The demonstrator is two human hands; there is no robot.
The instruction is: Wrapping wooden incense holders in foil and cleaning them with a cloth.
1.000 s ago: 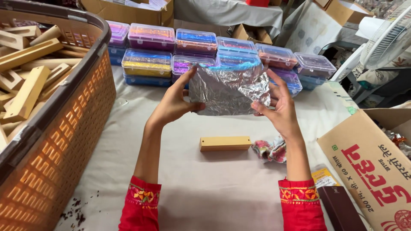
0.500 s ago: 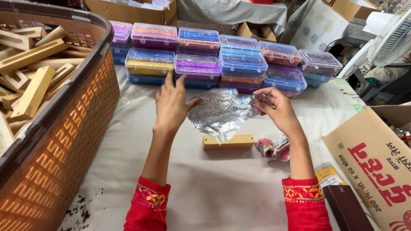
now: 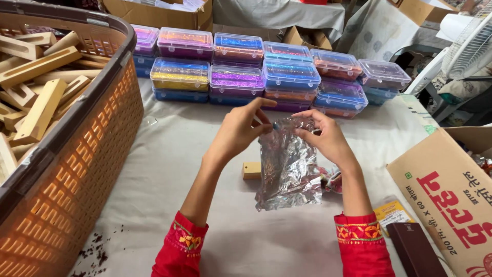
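Note:
Both my hands pinch the top edge of a crinkled silver foil pouch (image 3: 287, 172) that hangs down over the white table cloth (image 3: 169, 169). My left hand (image 3: 238, 132) grips its upper left corner, my right hand (image 3: 323, 136) the upper right. Behind the pouch lies a small tan wooden block (image 3: 250, 170), mostly hidden by it. A bit of colourful crumpled wrapper (image 3: 332, 180) peeks out at the pouch's right side, below my right wrist.
A large brown plastic basket (image 3: 77, 169) full of wooden blocks fills the left side. Several clear boxes of coloured glitter (image 3: 236, 74) are stacked at the back. A cardboard carton (image 3: 451, 205) and a dark flat box (image 3: 417, 251) lie at the right. A fan (image 3: 469, 46) stands far right.
The foil pouch, held up spread wide a second ago, was lowered and turned; it now hangs lengthwise from both hands, covering most of the wooden block.

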